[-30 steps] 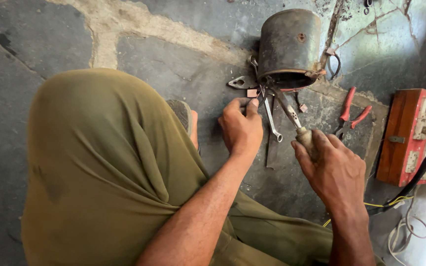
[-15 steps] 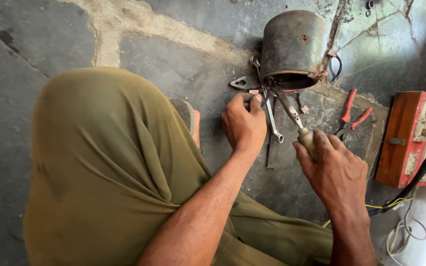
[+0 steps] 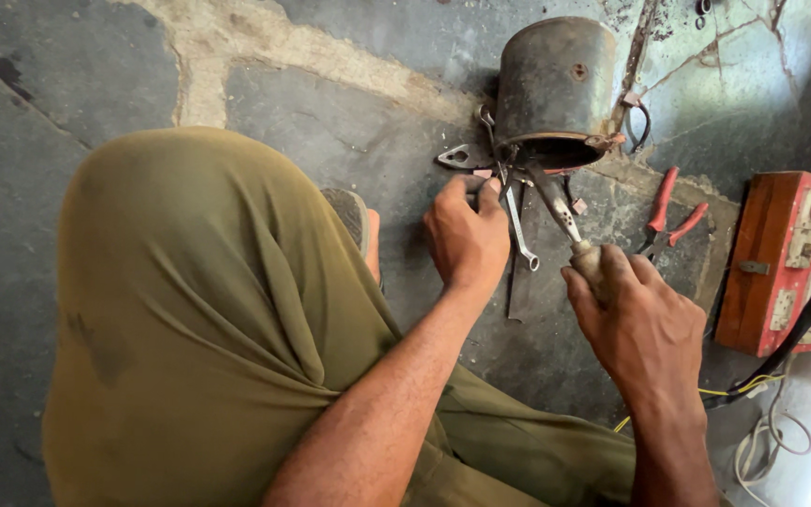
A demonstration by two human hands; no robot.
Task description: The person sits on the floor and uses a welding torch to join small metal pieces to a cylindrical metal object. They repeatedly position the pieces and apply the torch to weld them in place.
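Right hand (image 3: pixel 645 324) clamps a screwdriver (image 3: pixel 567 225), tip at the motor housing (image 3: pixel 556 89): dark, rusty, cylindrical. Left hand (image 3: pixel 466 235) pinches a small part beside it.

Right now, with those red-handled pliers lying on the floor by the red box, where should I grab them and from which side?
Grip the red-handled pliers by both red handles together, coming down from above. The handles lie splayed and bare on the stone floor, pointing up and away from the right hand, while the jaw end sits low near that hand and the screwdriver.
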